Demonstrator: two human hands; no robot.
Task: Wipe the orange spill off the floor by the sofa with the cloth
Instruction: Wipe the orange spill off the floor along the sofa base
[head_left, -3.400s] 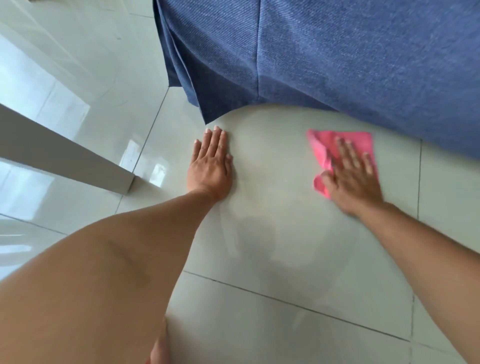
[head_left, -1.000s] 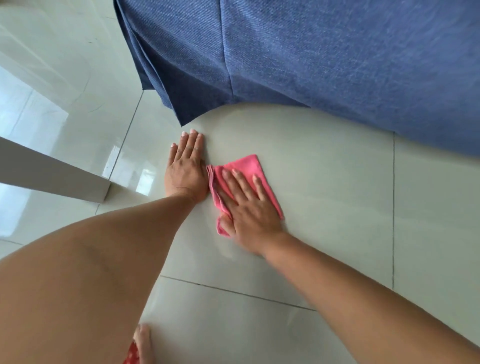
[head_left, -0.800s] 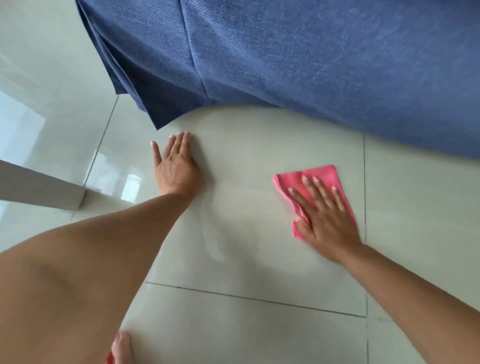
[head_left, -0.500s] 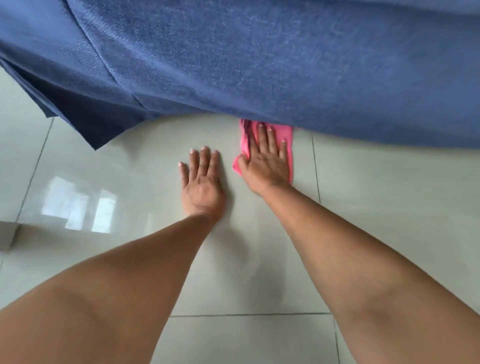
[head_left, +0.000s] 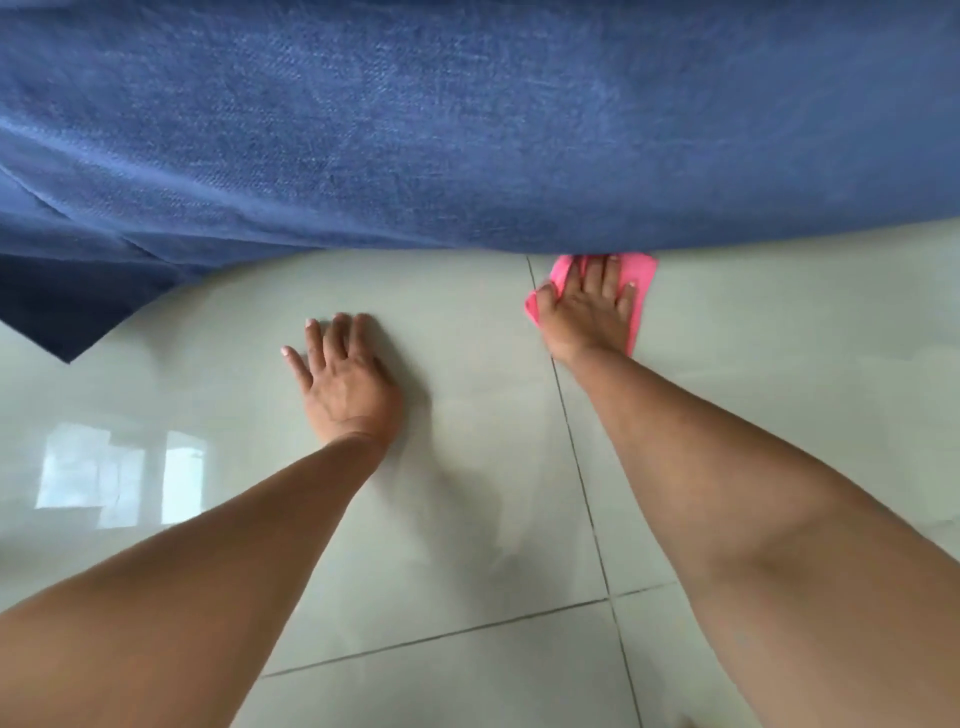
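Note:
My right hand (head_left: 589, 306) presses flat on a folded pink cloth (head_left: 643, 283) on the pale tiled floor (head_left: 467, 322), right at the lower edge of the blue sofa cover (head_left: 467, 130). The fingertips and the cloth's far edge slip under that fabric. My left hand (head_left: 345, 387) lies flat on the tile with fingers spread, about a hand's width to the left of the cloth, holding nothing. No orange stain shows on the floor; the tile between my arms has a faint wet sheen.
The sofa's blue fabric fills the whole upper half of the view and hangs to a dark corner (head_left: 67, 332) at the left. Grout lines (head_left: 576, 447) cross the floor between my arms. A bright window reflection (head_left: 119, 478) lies on the tile at left.
My right hand has slid the cloth to the right along the sofa's edge, past the grout line. The view has moved closer to the sofa, and my left hand has shifted slightly.

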